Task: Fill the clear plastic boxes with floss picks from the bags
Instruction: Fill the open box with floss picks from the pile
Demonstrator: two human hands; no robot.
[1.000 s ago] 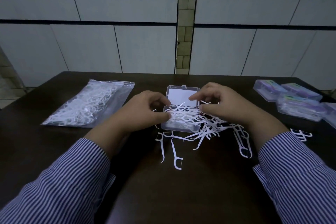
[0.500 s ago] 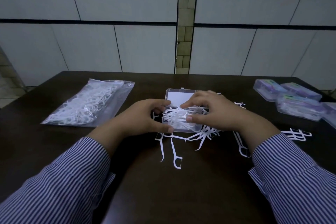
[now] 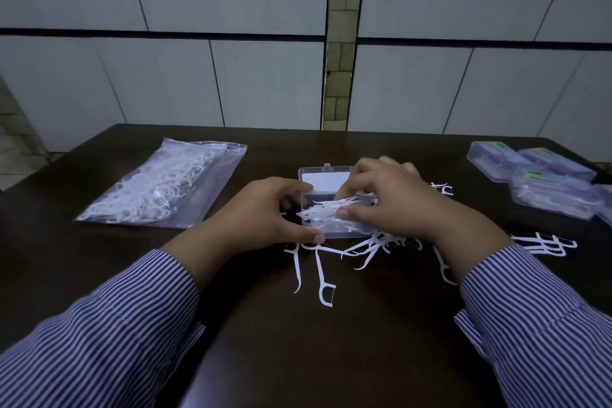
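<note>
On the dark table [image 3: 298, 358], right in front of the person, both hands meet over an open clear plastic box [image 3: 326, 231]. Much of that box is hidden: the right hand [image 3: 394, 202] covers its right half and part of the raised lid [image 3: 323, 175], and the left hand [image 3: 261, 212] blocks its left wall. How full it is I cannot make out; only a blurred white tangle shows between the fingers.

That tangle is a bunch of floss picks [image 3: 328, 209], pinched between the right thumb and curled fingers, lying roughly left to right across the box, along its long side. The left hand grips the box's left end, thumb at the near corner, fingers curled over the far edge.

Loose picks [image 3: 371, 247] spill on the table just beside the box's near edge, pointing every which way. Two of them [image 3: 323, 278] lie nearly straight toward the person. A few more [image 3: 546, 243] rest near the right sleeve [image 3: 536, 325], and some peek out behind the right hand.

To the left, well apart from the box, a clear bag [image 3: 165, 189] lies flat with a mass of white picks inside. At far right sit closed boxes [image 3: 543, 182] with purple inserts, close together, the furthest right one cut off by the frame edge.
</note>
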